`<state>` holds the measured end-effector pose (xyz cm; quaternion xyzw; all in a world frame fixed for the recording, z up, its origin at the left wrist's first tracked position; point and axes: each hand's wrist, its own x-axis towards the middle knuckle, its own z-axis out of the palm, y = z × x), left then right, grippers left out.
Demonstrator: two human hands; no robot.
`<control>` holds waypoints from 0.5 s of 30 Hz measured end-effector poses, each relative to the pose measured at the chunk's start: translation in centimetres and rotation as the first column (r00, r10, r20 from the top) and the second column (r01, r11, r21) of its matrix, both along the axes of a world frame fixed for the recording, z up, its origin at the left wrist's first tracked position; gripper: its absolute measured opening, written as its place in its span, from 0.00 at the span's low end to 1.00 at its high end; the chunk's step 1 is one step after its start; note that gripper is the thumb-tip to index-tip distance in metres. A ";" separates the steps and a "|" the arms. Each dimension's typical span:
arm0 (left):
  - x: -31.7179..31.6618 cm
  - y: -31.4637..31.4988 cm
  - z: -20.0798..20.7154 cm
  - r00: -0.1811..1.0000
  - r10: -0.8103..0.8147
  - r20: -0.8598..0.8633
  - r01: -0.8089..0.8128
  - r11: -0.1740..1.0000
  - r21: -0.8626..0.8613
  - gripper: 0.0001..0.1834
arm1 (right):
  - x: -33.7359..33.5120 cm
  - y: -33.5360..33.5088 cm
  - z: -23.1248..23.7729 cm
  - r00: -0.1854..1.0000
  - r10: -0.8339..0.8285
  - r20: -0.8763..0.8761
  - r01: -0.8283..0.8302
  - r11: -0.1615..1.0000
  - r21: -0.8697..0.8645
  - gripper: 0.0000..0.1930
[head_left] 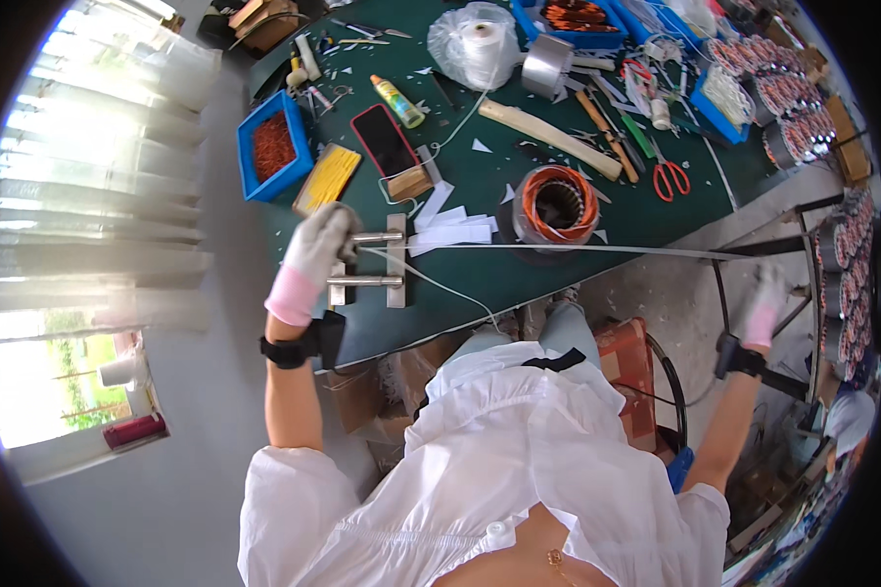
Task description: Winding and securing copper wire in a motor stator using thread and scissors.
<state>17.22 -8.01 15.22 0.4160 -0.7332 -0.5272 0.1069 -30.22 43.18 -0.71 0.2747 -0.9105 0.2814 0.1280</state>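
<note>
My left hand point(321, 243), in a white glove with a pink cuff, is closed at the left end of the upper metal rod point(378, 237) of a small two-rod frame point(395, 284) near the table's edge. A long white strip point(578, 248) runs taut from that frame to the right, past the near side of a stator with orange windings point(560, 207). My right hand point(765, 298), gloved the same way, is stretched far out to the right, closed at the strip's far end; its fingers are slightly blurred. A thin white cord point(450, 291) hangs loosely from the frame over the table's edge.
Around the frame lie white paper pieces point(450, 235), a phone point(384, 140), yellow sleeves point(329, 178) and a blue bin point(243, 147). Farther off are a wooden stick point(548, 140), red-handled scissors point(670, 181) and a spool point(480, 44). A black metal rack point(803, 284) stands beside my right hand.
</note>
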 end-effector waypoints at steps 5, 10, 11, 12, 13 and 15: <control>3.2 -4.1 2.2 0.997 0.071 0.039 -0.066 0.991 -0.118 0.14 | -10.9 15.5 -5.2 0.849 -0.528 -0.008 0.503 0.804 0.317 0.22; -5.7 1.9 6.3 0.834 -0.453 0.316 0.546 0.595 -0.590 0.12 | 9.9 -15.9 10.2 0.972 0.208 0.109 -0.216 0.974 0.065 0.34; -6.8 3.3 6.1 0.823 -0.510 0.251 0.534 0.543 -0.648 0.11 | 14.6 -21.1 14.0 0.843 0.518 0.144 -0.488 0.850 -0.198 0.36; -8.4 4.7 5.6 0.791 -0.584 0.182 0.519 0.482 -0.706 0.11 | 18.1 -24.3 15.7 0.736 0.661 0.146 -0.614 0.743 -0.267 0.39; -10.8 6.4 5.0 0.754 -0.655 0.055 0.476 0.487 -0.733 0.11 | 20.8 -26.8 16.1 0.452 0.798 0.400 -0.556 0.602 -0.573 0.40; -12.5 7.7 4.3 0.698 -0.709 -0.103 0.397 0.502 -0.768 0.09 | 23.7 -29.6 17.7 -0.209 0.782 0.587 -0.187 0.557 -0.809 0.31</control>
